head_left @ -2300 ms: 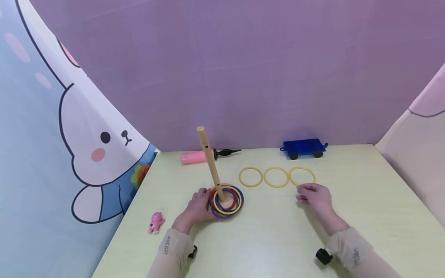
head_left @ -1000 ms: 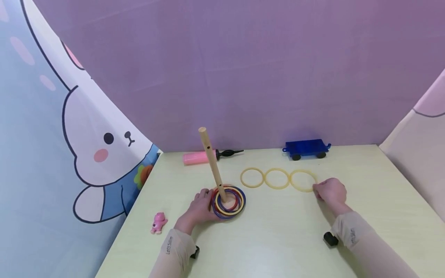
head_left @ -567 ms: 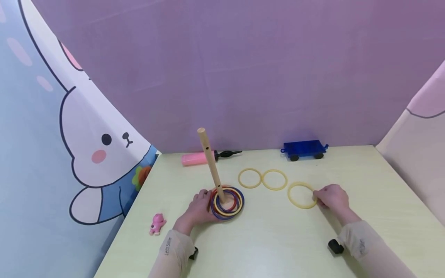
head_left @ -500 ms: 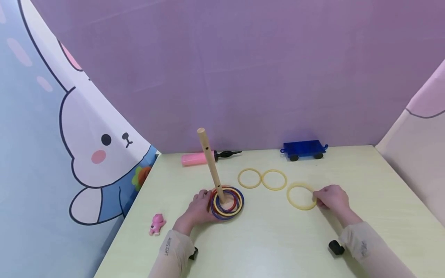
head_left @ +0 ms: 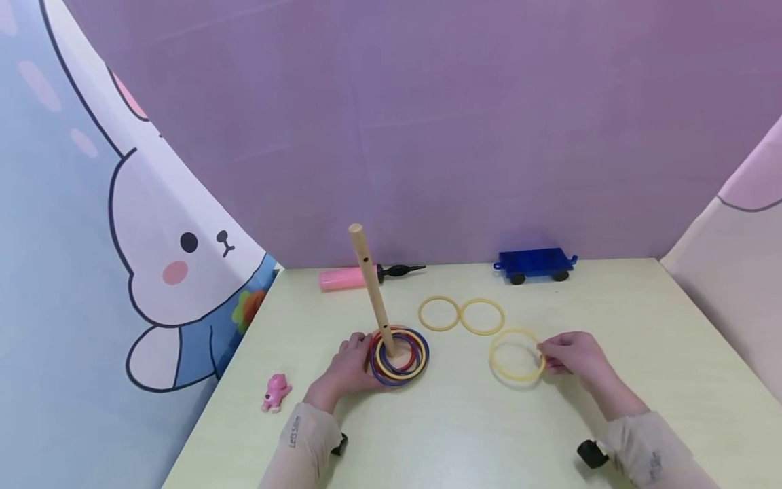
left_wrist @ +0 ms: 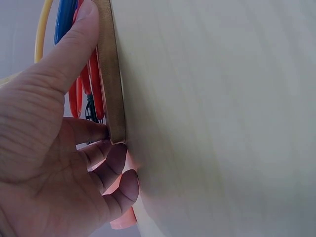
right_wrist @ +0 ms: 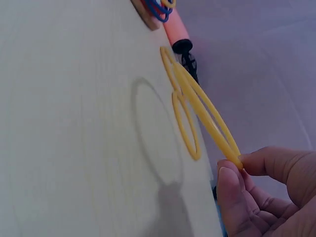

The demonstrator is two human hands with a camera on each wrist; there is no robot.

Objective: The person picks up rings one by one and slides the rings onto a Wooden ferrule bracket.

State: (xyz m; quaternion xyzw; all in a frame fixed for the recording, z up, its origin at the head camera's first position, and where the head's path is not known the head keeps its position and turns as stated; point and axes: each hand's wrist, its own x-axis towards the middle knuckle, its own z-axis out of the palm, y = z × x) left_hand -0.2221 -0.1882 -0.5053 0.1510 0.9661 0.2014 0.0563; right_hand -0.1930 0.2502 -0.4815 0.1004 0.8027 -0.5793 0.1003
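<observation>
A wooden ring-toss stand (head_left: 374,292) has an upright peg, with red, blue and yellow rings (head_left: 400,370) lying around its foot. My left hand (head_left: 350,367) grips the edge of its wooden base (left_wrist: 111,94), the thumb along the rings' side and the fingertips at the base's edge. My right hand (head_left: 574,354) pinches the rim of a yellow ring (head_left: 516,377) between thumb and fingers. That ring is raised off the table, its shadow below it in the right wrist view. Two more yellow rings lie flat side by side, a left one (head_left: 438,331) and a right one (head_left: 482,333).
At the back of the table (head_left: 452,435) lie a pink hand pump (head_left: 348,278) with a black nozzle and a blue toy wagon (head_left: 534,263). A small pink figure (head_left: 277,392) lies left of my left hand. A purple cloth (head_left: 427,136) hangs behind the table.
My right hand has taken hold of the rightmost yellow ring, drawn it nearer and lifted it, moving slightly left. My left hand stays at the stand.
</observation>
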